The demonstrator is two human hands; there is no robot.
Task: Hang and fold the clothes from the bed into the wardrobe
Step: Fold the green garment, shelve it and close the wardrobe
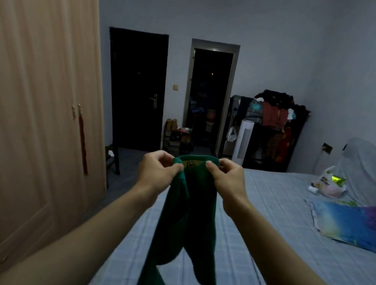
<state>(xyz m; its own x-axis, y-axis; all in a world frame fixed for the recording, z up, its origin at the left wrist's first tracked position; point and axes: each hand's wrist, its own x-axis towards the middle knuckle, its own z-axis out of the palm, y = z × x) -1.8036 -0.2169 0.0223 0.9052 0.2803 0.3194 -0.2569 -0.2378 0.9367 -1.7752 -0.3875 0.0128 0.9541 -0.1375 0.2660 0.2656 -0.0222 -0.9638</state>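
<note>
Wardrobe: the wardrobe (pixel 29 105) fills the left side, its pale wood-grain doors closed, two small handles at mid-height with a dark red tassel hanging from one.
Bed: the bed (pixel 265 233) runs along the right under a pale blue checked cover, flat and smooth; its left edge faces the wardrobe across a narrow strip of dark floor.
Green garment: the green garment (pixel 188 217) hangs above the bed's near edge, held up by its neckline, a yellowish label showing inside the collar. The cloth looks soft and knitted, though the dim light leaves that unsure. It drapes straight down in two long folds.
Pillow: a pillow (pixel 355 224) in blue, purple and green print lies on the bed's right side.
Plastic bag: a white plastic bag (pixel 327 181) sits on the bed's far corner beyond the pillow.
Left hand: the left hand (pixel 158 171) pinches the collar's left edge between thumb and curled fingers.
Right hand: the right hand (pixel 225 177) pinches the collar's right edge likewise, close to the left hand.
</note>
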